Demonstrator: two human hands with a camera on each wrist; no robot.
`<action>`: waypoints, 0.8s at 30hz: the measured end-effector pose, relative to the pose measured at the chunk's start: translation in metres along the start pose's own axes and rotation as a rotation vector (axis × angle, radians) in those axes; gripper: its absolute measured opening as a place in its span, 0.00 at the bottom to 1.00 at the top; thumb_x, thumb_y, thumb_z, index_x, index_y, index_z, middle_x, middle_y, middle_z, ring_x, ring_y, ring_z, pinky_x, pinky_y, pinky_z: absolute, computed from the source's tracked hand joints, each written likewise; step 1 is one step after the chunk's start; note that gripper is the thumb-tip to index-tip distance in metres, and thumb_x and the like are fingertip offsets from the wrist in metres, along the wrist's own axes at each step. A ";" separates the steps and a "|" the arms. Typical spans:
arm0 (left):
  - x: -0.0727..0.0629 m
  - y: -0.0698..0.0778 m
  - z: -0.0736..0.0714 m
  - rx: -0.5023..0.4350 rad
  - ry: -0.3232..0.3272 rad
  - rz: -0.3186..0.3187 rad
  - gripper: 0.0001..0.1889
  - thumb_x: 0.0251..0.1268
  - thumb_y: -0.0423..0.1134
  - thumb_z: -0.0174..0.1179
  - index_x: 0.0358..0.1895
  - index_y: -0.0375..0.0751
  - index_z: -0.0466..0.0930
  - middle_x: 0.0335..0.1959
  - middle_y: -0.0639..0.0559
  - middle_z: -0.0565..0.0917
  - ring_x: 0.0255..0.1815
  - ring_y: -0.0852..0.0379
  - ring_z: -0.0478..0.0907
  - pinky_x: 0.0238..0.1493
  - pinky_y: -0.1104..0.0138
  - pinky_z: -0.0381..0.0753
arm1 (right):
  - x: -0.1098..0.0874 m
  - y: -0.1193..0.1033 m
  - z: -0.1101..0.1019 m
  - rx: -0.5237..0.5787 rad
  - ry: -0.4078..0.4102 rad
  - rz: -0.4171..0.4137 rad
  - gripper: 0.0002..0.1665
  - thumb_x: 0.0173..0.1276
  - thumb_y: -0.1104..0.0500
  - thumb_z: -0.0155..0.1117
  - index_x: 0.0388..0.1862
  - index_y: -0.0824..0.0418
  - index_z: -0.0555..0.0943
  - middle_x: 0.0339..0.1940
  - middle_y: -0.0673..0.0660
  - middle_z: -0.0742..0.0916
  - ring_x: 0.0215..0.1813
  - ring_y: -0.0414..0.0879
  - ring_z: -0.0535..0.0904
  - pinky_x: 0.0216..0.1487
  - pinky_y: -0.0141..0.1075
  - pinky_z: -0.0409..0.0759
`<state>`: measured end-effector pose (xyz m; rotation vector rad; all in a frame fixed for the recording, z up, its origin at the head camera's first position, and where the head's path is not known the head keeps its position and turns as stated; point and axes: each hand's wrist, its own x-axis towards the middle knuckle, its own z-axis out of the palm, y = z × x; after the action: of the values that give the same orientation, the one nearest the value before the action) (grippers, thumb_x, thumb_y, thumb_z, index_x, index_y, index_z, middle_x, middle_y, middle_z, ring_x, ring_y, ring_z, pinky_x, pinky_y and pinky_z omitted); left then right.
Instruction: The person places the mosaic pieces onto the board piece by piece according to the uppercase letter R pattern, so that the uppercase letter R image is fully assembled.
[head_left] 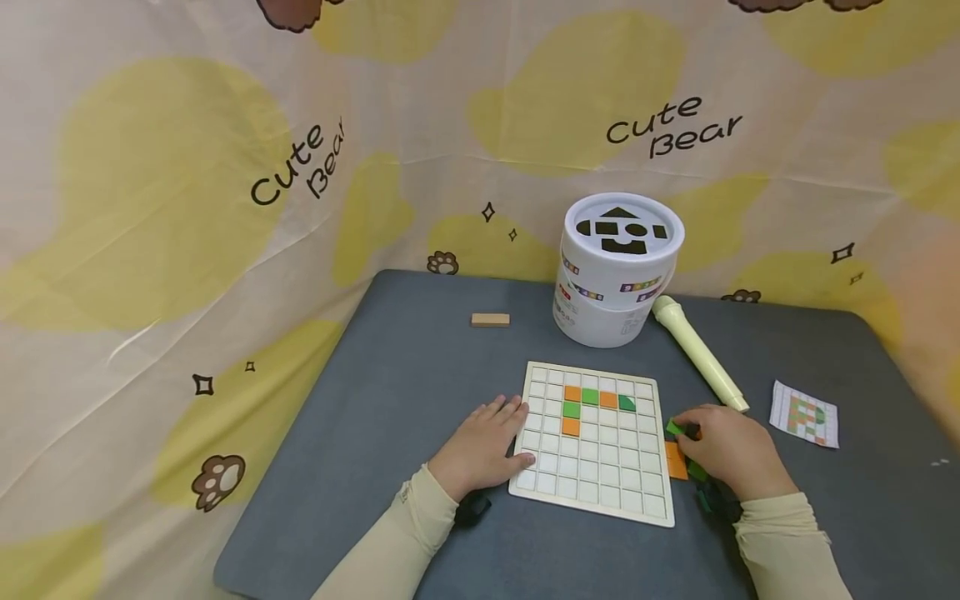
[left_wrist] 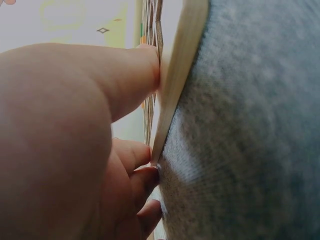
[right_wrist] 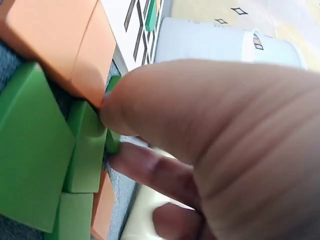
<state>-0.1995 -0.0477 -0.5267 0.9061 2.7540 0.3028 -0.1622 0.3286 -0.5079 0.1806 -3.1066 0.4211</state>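
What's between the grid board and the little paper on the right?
In the head view: the right hand, green blocks, orange blocks and the pale stick's lower end.

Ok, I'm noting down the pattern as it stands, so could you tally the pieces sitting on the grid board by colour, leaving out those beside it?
Orange squares: 3
Light green squares: 2
Dark green piece: 1
Total on the grid board: 6
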 end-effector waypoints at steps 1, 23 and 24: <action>0.000 0.000 0.000 0.002 0.000 -0.001 0.42 0.80 0.61 0.57 0.86 0.42 0.58 0.86 0.47 0.58 0.86 0.45 0.52 0.83 0.50 0.55 | 0.000 -0.003 0.000 0.002 0.021 -0.002 0.15 0.64 0.58 0.80 0.48 0.61 0.93 0.47 0.62 0.91 0.32 0.45 0.81 0.26 0.44 0.79; 0.004 -0.003 0.008 0.036 -0.006 -0.009 0.43 0.80 0.63 0.55 0.87 0.43 0.56 0.86 0.49 0.57 0.87 0.47 0.50 0.83 0.52 0.54 | 0.018 -0.091 0.026 0.089 -0.041 -0.382 0.09 0.71 0.64 0.74 0.48 0.56 0.94 0.54 0.54 0.90 0.58 0.56 0.86 0.59 0.55 0.85; 0.004 -0.003 0.007 0.034 -0.005 -0.010 0.43 0.80 0.63 0.56 0.87 0.43 0.56 0.86 0.48 0.57 0.87 0.47 0.50 0.83 0.51 0.54 | 0.018 -0.090 0.024 0.105 -0.053 -0.365 0.10 0.72 0.63 0.73 0.49 0.56 0.94 0.55 0.54 0.90 0.60 0.57 0.86 0.60 0.56 0.84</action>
<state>-0.2023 -0.0463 -0.5351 0.8991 2.7663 0.2527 -0.1690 0.2344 -0.5072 0.7541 -3.0041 0.5723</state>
